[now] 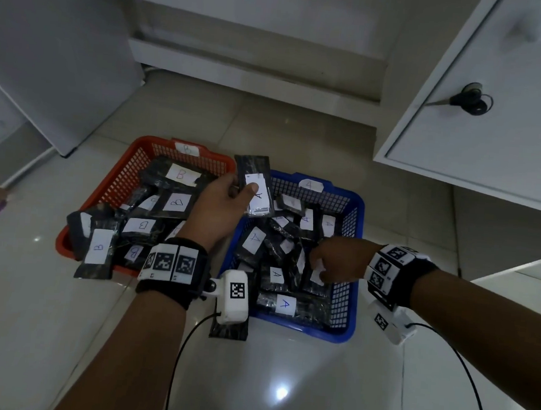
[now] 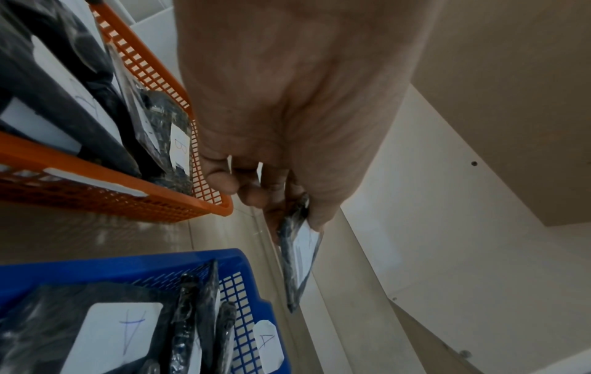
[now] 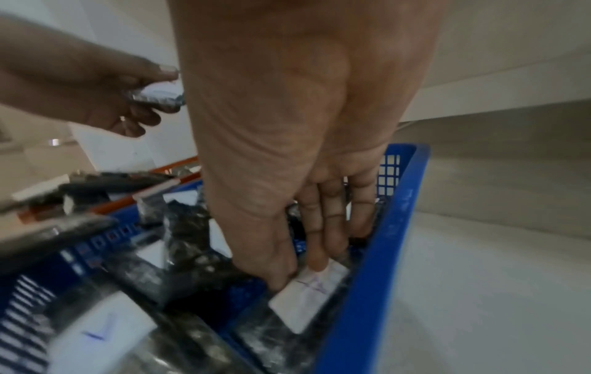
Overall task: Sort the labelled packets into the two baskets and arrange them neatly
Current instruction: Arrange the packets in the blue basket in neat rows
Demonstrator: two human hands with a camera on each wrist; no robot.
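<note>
My left hand (image 1: 221, 197) is raised between the two baskets with an A packet (image 1: 257, 187) in its grip: thumb pressed on the white label, fingers curled behind the black wrap. The packet stands nearly upright, its top end above the gap between the baskets and its lower end over the blue basket's (image 1: 348, 334) far left corner. The left wrist view shows the same packet (image 2: 300, 255) edge-on, sticking out past my fingertips (image 2: 224, 182).

My right hand (image 1: 336, 261) is down inside the blue basket, near its right wall. Thumb and fingers (image 3: 316, 248) pinch the end of another A packet (image 3: 307, 293) that lies flat against that wall, so this grip is closed on it too. That view is blurred, but the pen-written A on the label reads clearly enough.

The blue basket carries an A tag (image 1: 310, 185) on its far rim and holds a loose heap of A packets, some flat, some on edge. The orange basket (image 1: 65, 240) just beside it on the left has a B tag (image 1: 187, 149) and is piled with B packets. One B packet (image 1: 97, 249) hangs over its near rim onto the floor (image 1: 280, 393). One more packet (image 1: 229, 329) lies on the floor by the blue basket's near left corner, partly hidden by my left wrist camera; I cannot tell its label.
</note>
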